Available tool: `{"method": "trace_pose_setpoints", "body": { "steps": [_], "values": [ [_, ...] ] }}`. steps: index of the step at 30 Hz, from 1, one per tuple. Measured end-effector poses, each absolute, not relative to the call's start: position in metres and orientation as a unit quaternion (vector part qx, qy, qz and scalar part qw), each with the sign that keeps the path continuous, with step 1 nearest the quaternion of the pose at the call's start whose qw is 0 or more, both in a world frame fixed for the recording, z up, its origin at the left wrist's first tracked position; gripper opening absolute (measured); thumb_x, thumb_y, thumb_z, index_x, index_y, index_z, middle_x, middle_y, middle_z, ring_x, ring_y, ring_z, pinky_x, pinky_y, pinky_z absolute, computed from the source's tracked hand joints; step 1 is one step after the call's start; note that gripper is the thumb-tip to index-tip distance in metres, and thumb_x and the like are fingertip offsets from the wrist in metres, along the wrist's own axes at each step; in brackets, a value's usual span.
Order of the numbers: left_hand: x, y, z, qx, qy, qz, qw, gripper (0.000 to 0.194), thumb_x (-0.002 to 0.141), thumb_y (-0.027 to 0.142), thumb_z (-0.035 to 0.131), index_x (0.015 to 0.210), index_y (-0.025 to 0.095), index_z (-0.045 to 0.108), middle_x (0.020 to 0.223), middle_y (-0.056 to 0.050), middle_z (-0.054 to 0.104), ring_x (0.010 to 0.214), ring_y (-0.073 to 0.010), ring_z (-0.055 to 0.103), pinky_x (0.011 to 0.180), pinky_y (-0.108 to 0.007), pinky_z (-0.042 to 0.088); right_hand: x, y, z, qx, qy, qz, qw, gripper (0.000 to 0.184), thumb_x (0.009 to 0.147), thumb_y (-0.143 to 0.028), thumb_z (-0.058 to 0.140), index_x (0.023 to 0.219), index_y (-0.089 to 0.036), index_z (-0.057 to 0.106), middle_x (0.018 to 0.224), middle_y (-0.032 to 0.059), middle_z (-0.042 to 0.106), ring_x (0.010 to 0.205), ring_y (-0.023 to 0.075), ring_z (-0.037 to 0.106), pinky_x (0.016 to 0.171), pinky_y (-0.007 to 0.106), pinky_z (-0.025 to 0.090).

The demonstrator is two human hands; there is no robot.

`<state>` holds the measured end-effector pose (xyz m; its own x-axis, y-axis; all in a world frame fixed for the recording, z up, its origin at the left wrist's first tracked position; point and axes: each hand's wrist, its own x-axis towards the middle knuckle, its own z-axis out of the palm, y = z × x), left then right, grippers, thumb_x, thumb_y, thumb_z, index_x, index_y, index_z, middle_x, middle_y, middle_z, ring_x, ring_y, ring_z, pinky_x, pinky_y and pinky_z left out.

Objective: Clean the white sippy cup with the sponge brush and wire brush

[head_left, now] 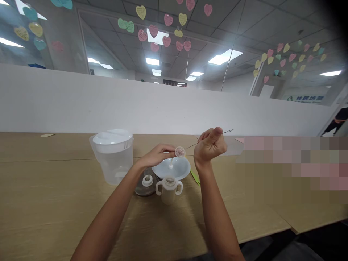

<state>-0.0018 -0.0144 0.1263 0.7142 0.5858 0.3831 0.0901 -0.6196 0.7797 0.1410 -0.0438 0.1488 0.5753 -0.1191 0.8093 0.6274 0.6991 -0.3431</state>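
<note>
My left hand (159,154) pinches a small round translucent disc with a thin straw (179,152) hanging below it, held above a white bowl-shaped lid (174,168). My right hand (210,145) is closed in a fist round a thin wire brush (225,132). The wire runs from the fist toward the disc, and its other end sticks out to the upper right. Just below stand a two-handled baby cup (168,188) and a round glass bottle with a white neck (146,184).
A clear plastic pitcher with a white lid (112,156) stands left of the hands on the wooden table (54,203). A green item (195,177) lies beside the lid. A white partition wall (81,101) runs behind. The table edge drops off at the lower right.
</note>
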Motion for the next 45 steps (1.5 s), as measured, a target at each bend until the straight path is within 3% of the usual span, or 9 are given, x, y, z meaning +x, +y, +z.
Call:
{"method": "trace_pose_setpoints", "body": {
  "steps": [6, 10, 13, 17, 22, 29, 33, 38, 45],
  "values": [
    [0.004, -0.01, 0.121, 0.837, 0.184, 0.343, 0.384, 0.027, 0.076, 0.036, 0.053, 0.08, 0.012, 0.066, 0.079, -0.004, 0.063, 0.079, -0.017, 0.054, 0.071, -0.026, 0.04, 0.125, -0.034, 0.142, -0.359, -0.579, -0.133, 0.72, 0.051, 0.087, -0.044, 0.03, 0.048, -0.017, 0.048, 0.043, -0.003, 0.044, 0.042, 0.0056, 0.041, 0.048, 0.021, 0.033],
    [0.007, -0.005, 0.115, 0.794, 0.205, 0.407, 0.403, 0.027, 0.076, 0.036, 0.052, 0.081, 0.012, 0.065, 0.079, -0.004, 0.064, 0.078, -0.0175, 0.055, 0.071, -0.027, 0.04, 0.126, -0.031, 0.144, -0.366, -0.65, -0.058, 0.663, 0.047, 0.089, -0.04, 0.027, 0.07, -0.019, 0.064, 0.078, 0.0022, 0.065, 0.075, 0.0106, 0.055, 0.071, 0.024, 0.042],
    [0.009, -0.002, 0.112, 0.774, 0.211, 0.431, 0.413, 0.026, 0.075, 0.034, 0.053, 0.081, 0.013, 0.065, 0.081, -0.004, 0.065, 0.082, -0.0185, 0.056, 0.074, -0.028, 0.04, 0.13, -0.024, 0.143, -0.36, -0.689, 0.008, 0.629, 0.045, 0.088, -0.041, 0.026, 0.083, -0.022, 0.066, 0.103, 0.002, 0.062, 0.099, 0.0135, 0.051, 0.086, 0.029, 0.039],
    [0.01, 0.002, 0.111, 0.745, 0.232, 0.466, 0.417, 0.028, 0.075, 0.037, 0.053, 0.082, 0.012, 0.065, 0.084, -0.005, 0.065, 0.088, -0.0184, 0.055, 0.079, -0.028, 0.039, 0.138, -0.013, 0.136, -0.377, -0.712, 0.096, 0.584, 0.042, 0.086, -0.046, 0.031, 0.103, -0.023, 0.061, 0.106, 0.0032, 0.062, 0.108, 0.016, 0.047, 0.094, 0.034, 0.035],
    [0.007, 0.001, 0.114, 0.735, 0.264, 0.477, 0.404, 0.028, 0.074, 0.038, 0.054, 0.082, 0.013, 0.063, 0.082, -0.004, 0.063, 0.081, -0.0157, 0.054, 0.076, -0.027, 0.039, 0.149, -0.011, 0.136, -0.368, -0.727, 0.168, 0.556, 0.044, 0.081, -0.052, 0.038, 0.101, -0.022, 0.063, 0.129, 0.0042, 0.044, 0.115, 0.0183, 0.043, 0.096, 0.033, 0.034],
    [0.005, -0.003, 0.117, 0.756, 0.271, 0.437, 0.405, 0.023, 0.074, 0.035, 0.053, 0.071, 0.013, 0.06, 0.066, 0.0, 0.055, 0.065, -0.01, 0.048, 0.063, -0.022, 0.037, 0.158, -0.014, 0.146, -0.317, -0.648, 0.115, 0.683, 0.031, 0.077, -0.044, 0.049, 0.085, -0.018, 0.066, 0.098, 0.0056, 0.063, 0.097, 0.0157, 0.056, 0.082, 0.028, 0.045],
    [0.007, -0.003, 0.115, 0.758, 0.28, 0.445, 0.386, 0.022, 0.073, 0.033, 0.053, 0.065, 0.013, 0.058, 0.063, 0.001, 0.054, 0.062, -0.0099, 0.047, 0.061, -0.022, 0.037, 0.159, -0.016, 0.146, -0.331, -0.69, 0.109, 0.634, 0.023, 0.073, -0.036, 0.056, 0.069, -0.016, 0.065, 0.087, 0.0053, 0.065, 0.087, 0.0149, 0.059, 0.078, 0.027, 0.046],
    [0.01, -0.003, 0.115, 0.735, 0.286, 0.52, 0.327, 0.023, 0.075, 0.033, 0.049, 0.064, 0.014, 0.056, 0.059, 0.002, 0.05, 0.061, -0.0102, 0.046, 0.059, -0.021, 0.037, 0.157, -0.019, 0.143, -0.347, -0.737, 0.164, 0.557, 0.021, 0.073, -0.033, 0.056, 0.075, -0.016, 0.067, 0.088, 0.0055, 0.066, 0.083, 0.0147, 0.06, 0.079, 0.029, 0.047],
    [0.01, -0.008, 0.117, 0.802, 0.292, 0.452, 0.261, 0.029, 0.077, 0.039, 0.045, 0.069, 0.014, 0.059, 0.063, 0.001, 0.052, 0.06, -0.0102, 0.045, 0.056, -0.02, 0.034, 0.178, -0.015, 0.15, -0.306, -0.567, 0.142, 0.752, 0.018, 0.067, -0.033, 0.061, 0.067, -0.015, 0.066, 0.081, 0.0035, 0.064, 0.076, 0.0138, 0.06, 0.073, 0.031, 0.051]
  ]
}}
